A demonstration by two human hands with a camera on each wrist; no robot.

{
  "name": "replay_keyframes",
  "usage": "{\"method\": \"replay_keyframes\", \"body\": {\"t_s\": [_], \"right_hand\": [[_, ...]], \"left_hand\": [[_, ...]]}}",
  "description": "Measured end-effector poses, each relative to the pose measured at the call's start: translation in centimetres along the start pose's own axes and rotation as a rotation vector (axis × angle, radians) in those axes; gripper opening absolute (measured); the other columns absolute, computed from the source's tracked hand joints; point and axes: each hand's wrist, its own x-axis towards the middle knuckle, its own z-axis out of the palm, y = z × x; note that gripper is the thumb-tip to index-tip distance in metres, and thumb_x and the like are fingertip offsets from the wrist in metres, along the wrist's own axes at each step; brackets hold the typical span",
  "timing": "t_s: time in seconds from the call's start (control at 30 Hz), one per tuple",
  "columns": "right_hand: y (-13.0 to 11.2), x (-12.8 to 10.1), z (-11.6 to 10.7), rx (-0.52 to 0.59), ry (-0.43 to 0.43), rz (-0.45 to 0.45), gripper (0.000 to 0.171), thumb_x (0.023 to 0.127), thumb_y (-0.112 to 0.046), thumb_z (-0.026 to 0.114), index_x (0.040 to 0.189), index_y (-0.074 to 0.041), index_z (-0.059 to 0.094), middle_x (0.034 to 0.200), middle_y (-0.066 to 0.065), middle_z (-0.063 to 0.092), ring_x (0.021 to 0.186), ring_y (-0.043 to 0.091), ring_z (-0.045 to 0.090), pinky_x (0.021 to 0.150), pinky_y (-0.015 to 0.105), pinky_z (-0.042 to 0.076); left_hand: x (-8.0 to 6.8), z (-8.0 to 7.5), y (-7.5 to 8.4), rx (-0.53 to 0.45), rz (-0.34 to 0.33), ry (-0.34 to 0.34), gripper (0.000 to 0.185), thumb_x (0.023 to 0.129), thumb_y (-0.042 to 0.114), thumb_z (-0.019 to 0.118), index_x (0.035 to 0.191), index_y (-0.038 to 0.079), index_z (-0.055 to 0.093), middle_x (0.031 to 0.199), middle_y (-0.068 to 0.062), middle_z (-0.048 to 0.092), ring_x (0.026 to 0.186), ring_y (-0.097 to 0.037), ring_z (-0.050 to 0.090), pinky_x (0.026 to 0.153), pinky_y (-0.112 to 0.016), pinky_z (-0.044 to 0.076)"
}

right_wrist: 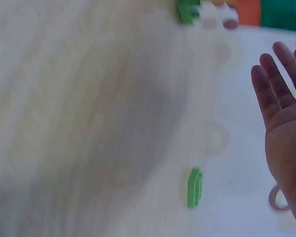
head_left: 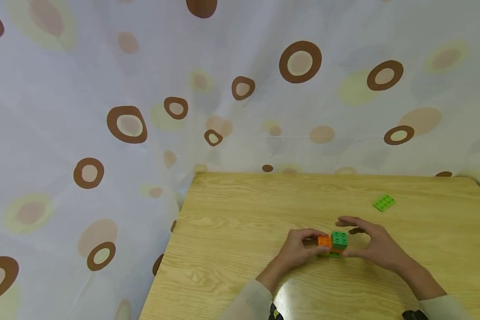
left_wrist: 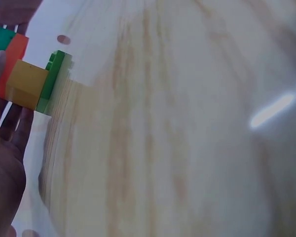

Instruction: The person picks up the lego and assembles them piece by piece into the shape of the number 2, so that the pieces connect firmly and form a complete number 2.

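Note:
A small stack of toy building bricks stands on the table, with a dark green brick (head_left: 339,240) on top. Beside it, slightly lower, is an orange brick (head_left: 324,241); in the left wrist view a yellow brick (left_wrist: 27,84) sits under the orange layer, above a flat green brick (left_wrist: 51,81) at the bottom. My left hand (head_left: 298,249) pinches the stack at its orange part between thumb and fingers. To the right, my right hand (head_left: 382,246) is held around the stack with its fingers spread; in the right wrist view a gap shows between fingers and bricks.
A flat light green brick (head_left: 384,202) lies apart toward the back right of the wooden table (head_left: 232,213). A white curtain (head_left: 240,49) with brown rings hangs behind the table and along its left side.

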Motion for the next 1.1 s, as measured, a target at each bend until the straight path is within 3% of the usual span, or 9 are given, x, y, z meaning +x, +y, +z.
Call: {"method": "replay_keyframes", "body": {"t_s": [0.1,0.17,0.27,0.33,0.4,0.47,0.73,0.87,1.1], "right_hand": [[1.8,0.1,-3.0,0.087,0.072,0.060,0.071,0.084,0.010,0.083,0.149,-0.004,0.057,0.135,0.008,0.069,0.121,0.000,0.062,0.092,0.016,0.053],[3.4,-0.1,-5.1,0.060,0.126,0.160,0.061,0.092,0.005,0.078,0.149,-0.006,0.058,0.138,-0.001,0.067,0.120,0.000,0.060,0.089,0.012,0.050],[5.9,-0.7,-7.7,-0.036,0.162,0.357,0.060,0.101,-0.017,0.075,0.156,-0.012,0.051,0.154,0.000,0.055,0.132,0.025,0.056,0.096,0.037,0.055],[7.7,-1.3,-8.9,-0.103,0.148,0.467,0.070,0.102,-0.032,0.074,0.162,-0.013,0.043,0.164,0.010,0.043,0.136,0.045,0.048,0.097,0.058,0.051],[9.1,-1.7,-9.5,-0.131,0.119,0.522,0.080,0.103,-0.039,0.072,0.165,-0.008,0.034,0.167,0.026,0.031,0.134,0.065,0.038,0.093,0.077,0.041],[10.3,-1.9,-9.7,-0.149,0.084,0.552,0.085,0.103,-0.042,0.071,0.165,-0.003,0.030,0.164,0.037,0.027,0.133,0.069,0.035,0.095,0.079,0.038],[12.0,-1.9,-9.1,-0.202,-0.002,0.589,0.089,0.105,-0.046,0.066,0.161,0.010,0.027,0.149,0.051,0.034,0.128,0.071,0.037,0.091,0.080,0.040],[11.9,-1.9,-7.8,-0.222,0.035,0.565,0.084,0.105,-0.046,0.065,0.156,0.013,0.034,0.144,0.050,0.042,0.125,0.068,0.042,0.090,0.076,0.042],[11.4,-1.1,-4.8,-0.282,0.114,0.423,0.066,0.103,-0.030,0.072,0.145,0.014,0.048,0.126,0.037,0.054,0.104,0.052,0.057,0.078,0.066,0.049]], "left_hand": [[0.1,0.1,-0.1,-0.035,-0.031,0.005,0.032,0.094,0.020,0.084,0.124,0.012,0.077,0.121,0.005,0.076,0.106,0.000,0.070,0.088,-0.020,0.058],[0.1,0.1,-0.2,-0.062,-0.049,0.012,0.032,0.094,0.019,0.084,0.124,0.012,0.077,0.119,0.007,0.076,0.103,0.000,0.071,0.087,-0.020,0.059],[0.0,0.3,-0.4,-0.108,-0.072,0.009,0.031,0.094,0.017,0.083,0.124,0.012,0.077,0.117,0.007,0.076,0.102,-0.002,0.072,0.086,-0.022,0.059],[-0.1,0.4,-0.6,-0.122,-0.083,0.000,0.031,0.094,0.018,0.083,0.124,0.013,0.077,0.117,0.008,0.076,0.102,-0.002,0.072,0.087,-0.021,0.059],[-0.2,0.5,-0.6,-0.132,-0.092,-0.005,0.031,0.094,0.018,0.083,0.125,0.013,0.077,0.117,0.008,0.075,0.103,-0.002,0.072,0.087,-0.021,0.059],[-0.3,0.7,-0.7,-0.126,-0.093,-0.003,0.032,0.094,0.018,0.083,0.125,0.013,0.077,0.117,0.009,0.075,0.102,-0.002,0.072,0.087,-0.021,0.059],[-0.3,1.0,-0.5,-0.107,-0.074,0.002,0.032,0.094,0.018,0.083,0.125,0.012,0.077,0.117,0.008,0.075,0.102,-0.001,0.072,0.088,-0.021,0.059],[-0.2,1.0,-0.5,-0.098,-0.063,0.005,0.032,0.094,0.018,0.083,0.125,0.012,0.077,0.115,0.008,0.076,0.100,0.000,0.072,0.088,-0.021,0.059],[-0.2,0.7,-0.8,-0.089,-0.047,0.031,0.032,0.094,0.018,0.083,0.124,0.012,0.077,0.114,0.008,0.076,0.099,-0.001,0.072,0.087,-0.021,0.059]]}}
